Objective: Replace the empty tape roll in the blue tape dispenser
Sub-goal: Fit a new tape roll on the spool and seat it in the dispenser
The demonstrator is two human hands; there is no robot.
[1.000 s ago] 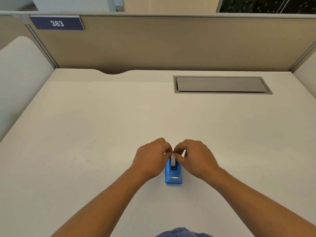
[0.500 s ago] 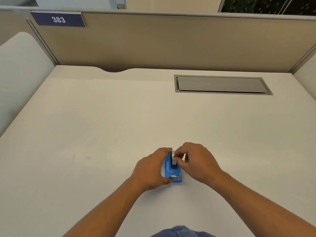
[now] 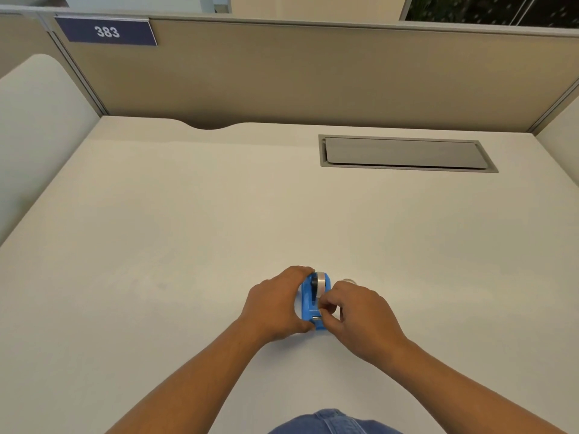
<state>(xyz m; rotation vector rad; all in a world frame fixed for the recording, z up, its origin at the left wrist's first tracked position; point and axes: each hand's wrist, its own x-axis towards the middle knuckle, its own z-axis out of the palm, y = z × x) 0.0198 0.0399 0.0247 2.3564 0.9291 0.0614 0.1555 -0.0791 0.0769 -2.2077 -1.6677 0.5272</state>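
A small blue tape dispenser (image 3: 310, 300) stands on the white desk (image 3: 188, 245) near its front edge. A clear tape roll (image 3: 320, 281) sits in the dispenser's cradle. My left hand (image 3: 275, 303) wraps the dispenser's left side and holds it down. My right hand (image 3: 360, 314) pinches the tape end beside the metal cutter at the dispenser's near end. A pale ring-shaped object (image 3: 347, 280), partly hidden, lies on the desk just behind my right hand.
A grey cable hatch (image 3: 404, 153) is set into the desk at the back right. Beige partition walls (image 3: 313, 73) close the desk at the back and sides, with a blue sign reading 383 (image 3: 106, 31). Blue jeans (image 3: 332, 422) show at the bottom edge.
My left hand has moved from the top of the dispenser to gripping its left side. My right hand has drawn from the roll toward the cutter end, uncovering the roll.
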